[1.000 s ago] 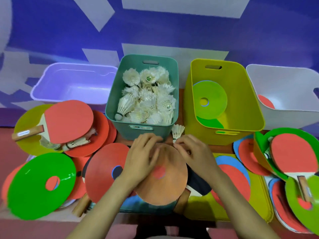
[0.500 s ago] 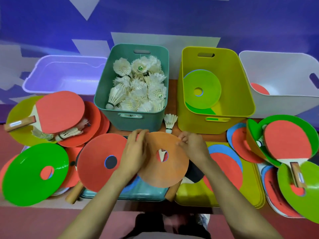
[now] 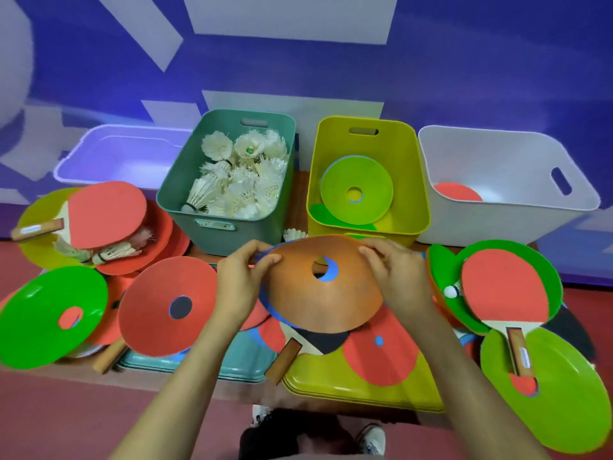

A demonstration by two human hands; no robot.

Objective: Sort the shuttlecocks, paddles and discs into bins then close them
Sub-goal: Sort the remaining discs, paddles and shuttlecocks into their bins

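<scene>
Both of my hands hold an orange disc (image 3: 331,300) with a centre hole, lifted and tilted above the pile. My left hand (image 3: 242,280) grips its left rim and my right hand (image 3: 394,277) grips its right rim. Behind it stand a teal bin (image 3: 185,207) full of white shuttlecocks (image 3: 238,180), a yellow bin (image 3: 414,180) with a green disc (image 3: 356,190) inside, and a white bin (image 3: 497,180) with a red paddle (image 3: 456,192) showing. One shuttlecock (image 3: 294,234) lies between the teal and yellow bins. A black-faced paddle (image 3: 318,341) lies under the disc.
An empty lilac bin (image 3: 119,154) stands at the back left. Red and green discs, red paddles (image 3: 106,214) and shuttlecocks are heaped at left and right. A teal lid (image 3: 238,366) and a yellow lid (image 3: 331,383) lie at the table's front edge. My shoes show below.
Both hands have lifted the orange disc off the pile and raised it toward the bins, tilting it. The black-faced paddle and red disc beneath are uncovered.
</scene>
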